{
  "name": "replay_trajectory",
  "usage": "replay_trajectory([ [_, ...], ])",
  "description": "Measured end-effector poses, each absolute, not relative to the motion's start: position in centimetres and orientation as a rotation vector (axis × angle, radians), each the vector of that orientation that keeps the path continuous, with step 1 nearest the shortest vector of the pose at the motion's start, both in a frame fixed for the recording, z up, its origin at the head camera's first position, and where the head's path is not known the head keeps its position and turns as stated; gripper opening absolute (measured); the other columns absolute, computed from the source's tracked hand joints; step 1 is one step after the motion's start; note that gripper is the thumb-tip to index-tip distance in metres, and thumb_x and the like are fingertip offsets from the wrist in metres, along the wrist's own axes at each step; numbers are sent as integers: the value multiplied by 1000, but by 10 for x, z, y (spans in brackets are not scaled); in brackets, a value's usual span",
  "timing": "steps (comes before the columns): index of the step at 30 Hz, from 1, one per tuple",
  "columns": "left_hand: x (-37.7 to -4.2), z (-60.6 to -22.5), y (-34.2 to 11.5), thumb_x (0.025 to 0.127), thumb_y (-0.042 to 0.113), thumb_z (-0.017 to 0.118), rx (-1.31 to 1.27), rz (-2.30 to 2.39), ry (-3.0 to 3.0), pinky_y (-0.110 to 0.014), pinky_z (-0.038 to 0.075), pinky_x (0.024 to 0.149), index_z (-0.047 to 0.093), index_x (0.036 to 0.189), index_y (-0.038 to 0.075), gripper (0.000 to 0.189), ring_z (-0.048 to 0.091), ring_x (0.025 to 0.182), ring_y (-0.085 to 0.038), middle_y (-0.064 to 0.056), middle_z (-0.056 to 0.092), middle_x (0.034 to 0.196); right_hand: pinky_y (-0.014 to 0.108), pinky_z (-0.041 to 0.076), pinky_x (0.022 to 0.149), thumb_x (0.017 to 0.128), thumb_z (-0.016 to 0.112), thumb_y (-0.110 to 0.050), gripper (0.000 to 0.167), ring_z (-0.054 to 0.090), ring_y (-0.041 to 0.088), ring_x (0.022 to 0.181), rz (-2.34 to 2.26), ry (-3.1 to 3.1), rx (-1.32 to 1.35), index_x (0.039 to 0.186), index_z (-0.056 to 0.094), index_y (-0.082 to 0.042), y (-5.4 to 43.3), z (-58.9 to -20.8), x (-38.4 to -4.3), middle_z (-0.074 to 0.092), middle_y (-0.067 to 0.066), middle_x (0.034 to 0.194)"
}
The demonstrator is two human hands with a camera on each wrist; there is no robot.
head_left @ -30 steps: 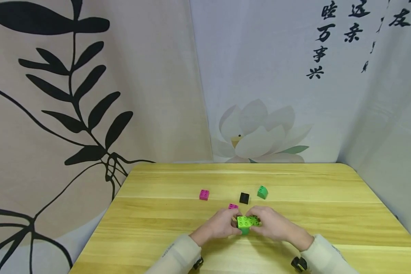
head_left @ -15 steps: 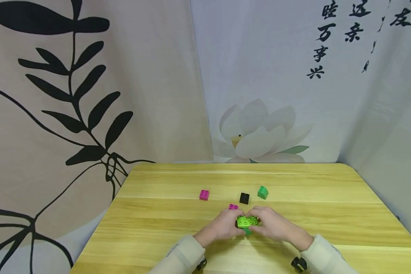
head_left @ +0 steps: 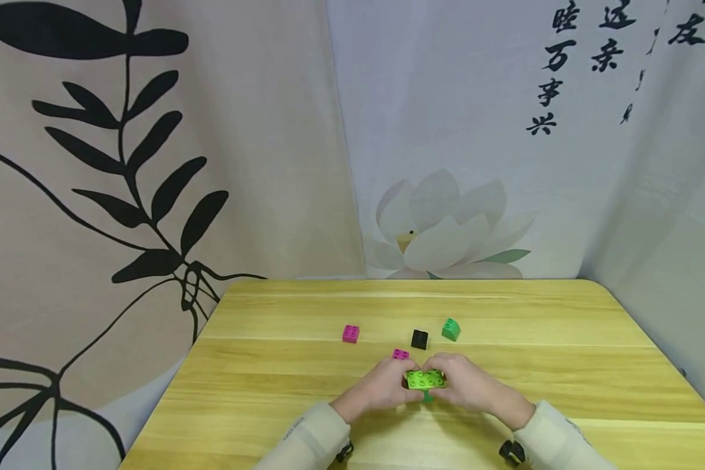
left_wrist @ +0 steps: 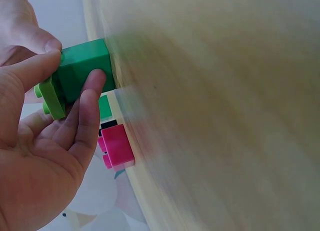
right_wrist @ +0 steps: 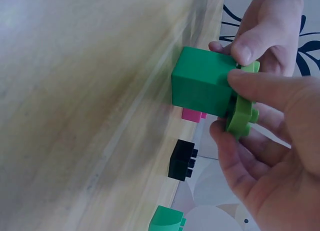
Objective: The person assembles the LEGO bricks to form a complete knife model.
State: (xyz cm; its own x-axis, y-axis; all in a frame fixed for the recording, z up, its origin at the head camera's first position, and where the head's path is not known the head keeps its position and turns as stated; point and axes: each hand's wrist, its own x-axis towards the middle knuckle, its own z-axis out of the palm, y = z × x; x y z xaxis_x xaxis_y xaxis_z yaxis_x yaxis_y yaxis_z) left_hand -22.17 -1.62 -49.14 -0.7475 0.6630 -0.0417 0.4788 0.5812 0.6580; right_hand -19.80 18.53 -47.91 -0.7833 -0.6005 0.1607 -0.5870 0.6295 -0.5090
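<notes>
Both hands meet at a small stack of toy building blocks near the table's front. On top of the stack is a studded lime-green building block, with a taller dark green building block underneath. My left hand holds the stack from the left, its thumb near the seam and a finger along the green block's side in the left wrist view. From the right, my right hand pinches the lime-green block, thumb at the seam, as the right wrist view shows. In the head view, fingers hide most of the green block.
Just behind the hands sits a magenta block. Farther back on the wooden table are another magenta block, a black block and a green block with a curved side. A printed curtain hangs behind the table.
The left hand has shifted slightly right, and its fingers have closed in around the stack. The lime-green top now looks straighter, and the green block beneath shows farther right. The right hand barely moves.
</notes>
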Motion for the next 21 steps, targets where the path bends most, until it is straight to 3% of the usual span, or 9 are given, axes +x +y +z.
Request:
replay_trajectory([
  [6,-221,-492,-16,81,25,76,927,923,2540,-15,45,57,64,104,8,32,51,64,1,12,57,80,23,51,73,74,79,-10,33,59,8,86,-879,2820,-1046,105,66,-10,186,-479,-197,66,-2,99],
  [14,-222,-491,-16,80,23,77,911,902,2539,-15,45,59,64,107,8,33,51,66,1,11,58,83,22,51,71,80,74,-9,35,59,10,91,-947,2744,-1066,113,66,-7,194,-480,-198,66,1,106],
  [21,-222,-492,-16,80,27,76,907,917,2530,-16,45,61,64,109,10,36,51,68,1,13,58,83,23,51,71,79,75,-12,31,58,5,83,-950,2721,-941,109,66,-8,193,-477,-199,66,-5,100],
])
